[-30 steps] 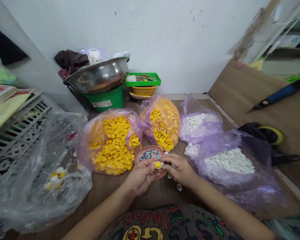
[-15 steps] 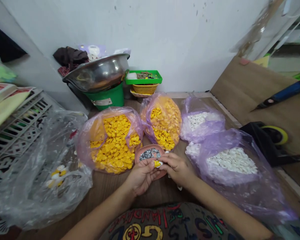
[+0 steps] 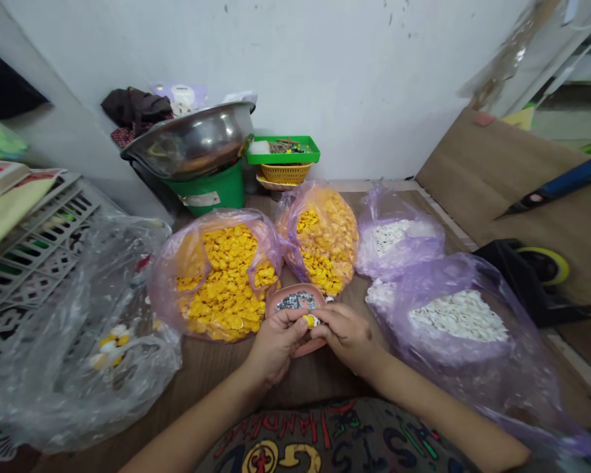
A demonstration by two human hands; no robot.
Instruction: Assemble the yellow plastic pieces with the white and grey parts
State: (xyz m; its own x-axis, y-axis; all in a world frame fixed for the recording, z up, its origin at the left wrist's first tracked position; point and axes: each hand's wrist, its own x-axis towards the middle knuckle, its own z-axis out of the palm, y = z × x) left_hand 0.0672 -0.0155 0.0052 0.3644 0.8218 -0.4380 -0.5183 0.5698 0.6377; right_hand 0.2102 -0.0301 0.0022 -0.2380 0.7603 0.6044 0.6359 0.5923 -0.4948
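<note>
Between my fingertips is a small yellow and white plastic piece (image 3: 310,320). My left hand (image 3: 277,343) pinches its yellow side, and my right hand (image 3: 347,336) grips the white side. Both hands are over the near part of a pink dish (image 3: 272,299) that holds small grey bits (image 3: 297,301). Beyond and to the left stands an open purple bag of yellow pieces (image 3: 226,276), with a second bag of yellow pieces (image 3: 329,236) behind the dish. White pieces (image 3: 458,322) fill a purple bag on the right.
A clear plastic bag (image 3: 79,381) with several yellow and white pieces lies at left, beside a grey crate (image 3: 73,210). Against the wall are a metal basin (image 3: 201,135) on a green bucket (image 3: 217,187) and a green tray (image 3: 283,157). A black tape dispenser (image 3: 517,282) stands at right.
My hands have drawn slightly closer around the yellow and white piece, and my left fingers have curled in more. The bags and dish stay in place.
</note>
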